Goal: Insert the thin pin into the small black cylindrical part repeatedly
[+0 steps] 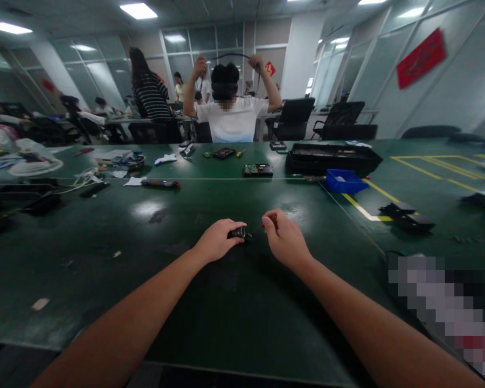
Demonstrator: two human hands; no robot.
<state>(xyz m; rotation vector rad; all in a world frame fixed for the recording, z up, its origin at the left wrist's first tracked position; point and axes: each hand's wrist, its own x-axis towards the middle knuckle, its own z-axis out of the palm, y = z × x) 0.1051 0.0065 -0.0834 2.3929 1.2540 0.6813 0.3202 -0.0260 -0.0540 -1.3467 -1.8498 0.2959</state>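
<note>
Over the middle of the green table, my left hand [216, 241] is closed around a short black cylinder [237, 233], whose round open end faces right. A small dark round piece [248, 237] sits just off that end; whether it is joined to the cylinder I cannot tell. My right hand [286, 238] pinches a thin screwdriver [258, 228] with a reddish handle, mostly hidden by the fingers. Its slim shaft points left and down, toward the dark round piece. Whether the tip touches that piece is too small to see.
Farther back on the table [194, 199] lie a circuit-board device [257, 170], a long black tray [331, 159], a blue bin [345, 181] and a dark pen-shaped tool [160, 184]. Black parts [407, 216] rest at right. Across the table a person [232, 116] raises both arms with a strap.
</note>
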